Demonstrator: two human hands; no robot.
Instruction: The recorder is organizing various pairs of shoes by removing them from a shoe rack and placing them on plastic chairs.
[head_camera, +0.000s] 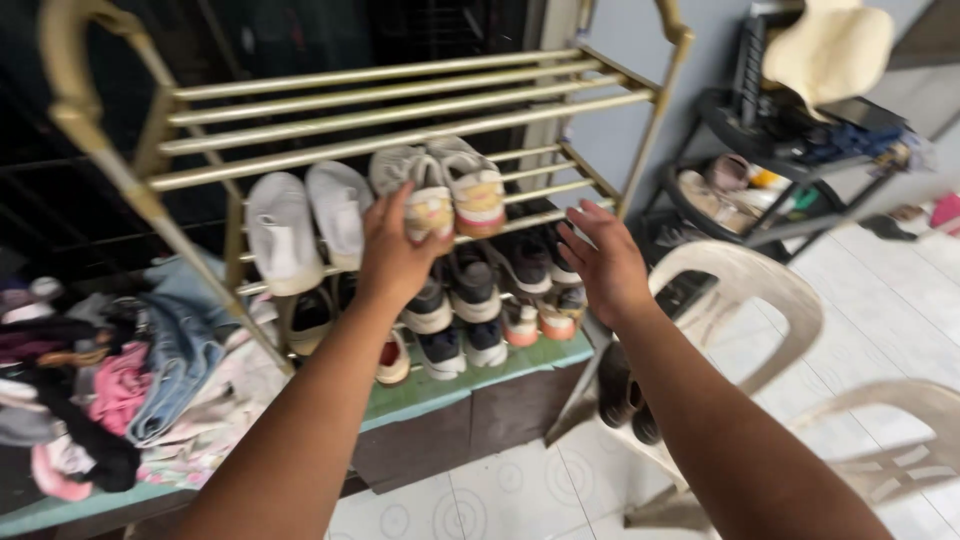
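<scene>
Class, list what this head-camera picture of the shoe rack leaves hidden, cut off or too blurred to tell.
- Left hand: covers part of the beige sneaker; its grip is unclear.
- Dark shoes: half hidden behind the right forearm, head view.
- Clothes pile: cut off by the left edge.
- Black shelf contents: blurred.

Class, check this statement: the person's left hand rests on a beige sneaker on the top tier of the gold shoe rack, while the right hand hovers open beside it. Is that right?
Not quite. The head view shows the top tier bare; the left hand rests on a beige sneaker on the second tier of the gold shoe rack. The right hand does hover open beside it.
</scene>
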